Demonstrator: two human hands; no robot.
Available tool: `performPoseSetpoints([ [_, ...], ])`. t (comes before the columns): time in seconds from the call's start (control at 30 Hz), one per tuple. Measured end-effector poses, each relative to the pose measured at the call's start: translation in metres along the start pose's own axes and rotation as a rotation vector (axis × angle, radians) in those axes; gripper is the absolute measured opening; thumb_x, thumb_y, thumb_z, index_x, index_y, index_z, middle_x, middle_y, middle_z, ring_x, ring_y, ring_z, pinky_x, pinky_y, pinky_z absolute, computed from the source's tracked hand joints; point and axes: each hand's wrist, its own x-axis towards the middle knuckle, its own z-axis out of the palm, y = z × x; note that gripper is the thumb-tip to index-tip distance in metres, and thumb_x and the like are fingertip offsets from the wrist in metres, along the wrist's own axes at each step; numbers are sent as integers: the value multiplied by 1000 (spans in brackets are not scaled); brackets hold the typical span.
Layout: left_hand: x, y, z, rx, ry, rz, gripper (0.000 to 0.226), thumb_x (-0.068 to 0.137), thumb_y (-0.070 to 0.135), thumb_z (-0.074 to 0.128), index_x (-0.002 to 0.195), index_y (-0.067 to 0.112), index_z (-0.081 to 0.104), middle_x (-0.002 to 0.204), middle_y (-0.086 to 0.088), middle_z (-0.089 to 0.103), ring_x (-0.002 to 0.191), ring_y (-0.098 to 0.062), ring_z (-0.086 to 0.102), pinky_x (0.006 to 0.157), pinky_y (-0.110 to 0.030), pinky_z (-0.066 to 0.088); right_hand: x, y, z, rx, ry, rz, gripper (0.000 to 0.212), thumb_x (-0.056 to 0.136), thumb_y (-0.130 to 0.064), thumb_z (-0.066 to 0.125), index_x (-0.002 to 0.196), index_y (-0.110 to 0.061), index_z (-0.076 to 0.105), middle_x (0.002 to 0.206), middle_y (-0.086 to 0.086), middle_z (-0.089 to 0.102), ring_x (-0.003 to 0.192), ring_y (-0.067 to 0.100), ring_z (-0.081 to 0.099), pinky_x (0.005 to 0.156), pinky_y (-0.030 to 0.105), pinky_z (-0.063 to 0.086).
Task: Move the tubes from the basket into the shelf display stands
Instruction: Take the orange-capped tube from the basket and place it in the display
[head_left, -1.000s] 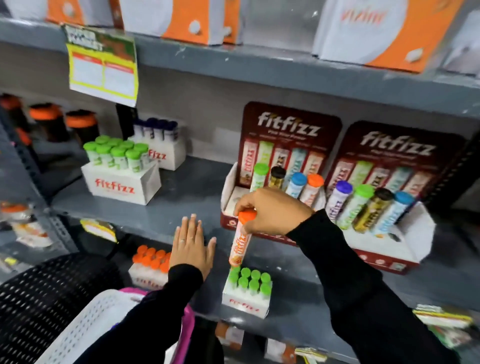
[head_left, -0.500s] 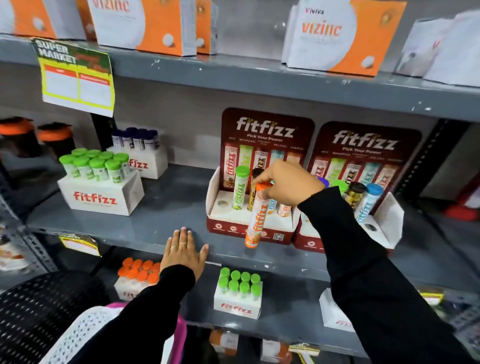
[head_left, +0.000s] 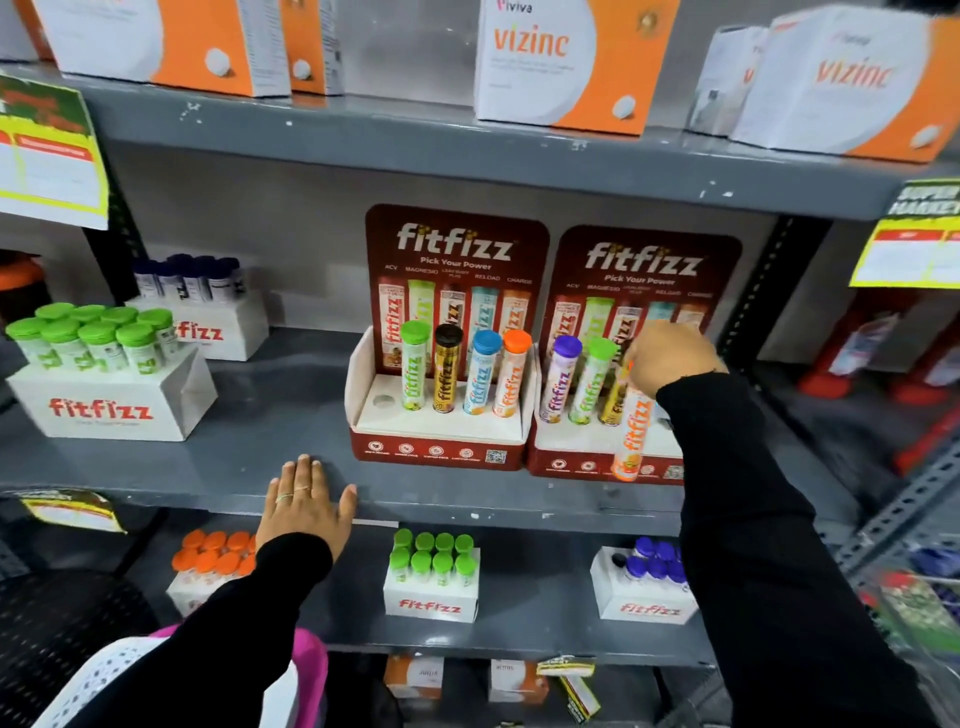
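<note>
My right hand (head_left: 667, 358) grips the cap end of an orange fitfizz tube (head_left: 631, 436), which hangs upright in front of the right display stand (head_left: 582, 457). That stand holds a purple-capped, a green-capped and a dark tube; my hand and sleeve hide its right part. The left display stand (head_left: 436, 441) holds green, black, blue and orange-capped tubes, with an empty hole (head_left: 383, 401) at its left end. My left hand (head_left: 304, 504) lies flat, fingers apart, on the shelf's front edge (head_left: 156, 480). The white and pink basket (head_left: 111, 675) shows at the bottom left, under my left sleeve.
White fitfizz boxes of green-capped (head_left: 98, 379) and dark-capped tubes (head_left: 202, 312) stand at the shelf's left. The lower shelf carries boxes of orange (head_left: 208, 566), green (head_left: 434, 579) and purple-capped tubes (head_left: 647, 584). Vizinc cartons (head_left: 566, 62) line the top shelf. A black perforated surface (head_left: 62, 623) sits at lower left.
My right hand has carried the orange tube up and to the right, from below the left stand to the front of the right stand. My left hand stays on the shelf edge.
</note>
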Motion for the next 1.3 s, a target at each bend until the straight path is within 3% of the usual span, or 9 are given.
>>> performPoseSetpoints([
  [0.13,2,2,2,-9,13,-15,68,93,49,19,144,5,12,158,-11,9,145,-25,5,120,-38,2,8,31,1,50,195,180,22,87,5,49,106,9,58,116,30,57,102,44,59,84,44,51],
  [0.23,2,2,2,-21,11,-22,67,94,48,22,144,4,13,157,-12,10,145,-26,6,120,-38,3,16,48,5,107,284,204,20,87,6,48,102,8,61,111,32,60,100,46,59,84,45,52],
  [0.4,-1,5,2,-10,36,-30,67,94,47,23,144,3,15,157,-13,13,145,-27,9,120,-39,5,22,60,19,157,254,264,32,90,6,45,115,0,63,118,29,60,106,46,58,89,45,51],
  [0.7,-2,8,-1,-3,70,-39,65,94,44,31,142,2,22,155,-14,21,144,-28,15,120,-40,9,42,67,20,171,180,228,25,88,2,50,109,0,65,116,25,61,103,42,61,88,43,52],
  [0.93,-1,8,-4,7,56,-39,65,94,46,27,143,4,20,156,-13,18,144,-27,13,120,-39,8,58,74,25,280,133,217,39,88,3,50,124,3,39,119,28,59,109,45,57,91,48,51],
  [1.07,-3,8,-4,9,44,-45,66,94,47,24,144,4,17,156,-12,16,145,-27,12,120,-39,7,51,73,36,282,122,170,58,84,1,56,136,-7,30,121,26,58,110,46,54,93,49,50],
  [1.17,-4,8,-6,-8,31,-49,65,94,45,26,143,2,18,156,-14,16,144,-28,11,120,-40,7,32,44,52,137,353,95,65,80,-2,63,138,-6,34,138,21,48,128,45,36,103,53,40],
  [1.23,-7,11,-7,-34,39,-58,65,94,44,23,142,1,21,155,-16,19,144,-30,13,120,-43,8,14,8,64,101,466,-53,56,80,-4,63,133,-5,45,140,17,49,134,42,29,110,50,30],
  [1.3,-15,14,-9,-86,82,-54,72,88,47,16,138,-3,31,150,-22,29,141,-35,22,118,-46,12,-8,-37,78,159,544,-293,44,79,0,61,123,-3,58,131,15,59,130,43,37,107,48,34],
])
